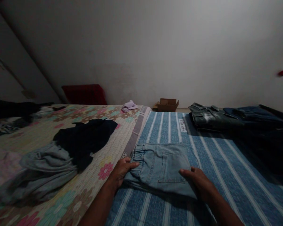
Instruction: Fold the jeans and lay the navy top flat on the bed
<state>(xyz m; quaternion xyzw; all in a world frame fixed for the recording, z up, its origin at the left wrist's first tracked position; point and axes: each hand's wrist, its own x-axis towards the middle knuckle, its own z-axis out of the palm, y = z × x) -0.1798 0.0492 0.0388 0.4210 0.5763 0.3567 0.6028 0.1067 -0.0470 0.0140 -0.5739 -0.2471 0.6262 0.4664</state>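
A pair of light-blue jeans [153, 166], folded into a compact rectangle, lies on the blue striped bedcover [153, 124]. Its gathered elastic waistband points left and a stitched pocket shows on top. At the waistband end, my left hand [122, 169] grips the edge with the thumb on top and the other fingers mostly hidden beneath. My right hand [198, 180] pinches the opposite end, its thumb on the denim near the pocket. Whether the garment is full length or shorts cannot be told from the folds.
On the flowered bedcover [106, 153] to the left lie a dark garment [89, 135], a grey garment [52, 166] and a small lilac cloth [129, 106]. Folded dark jeans [209, 116] are stacked at the back right. A cardboard box [168, 105] stands by the wall.
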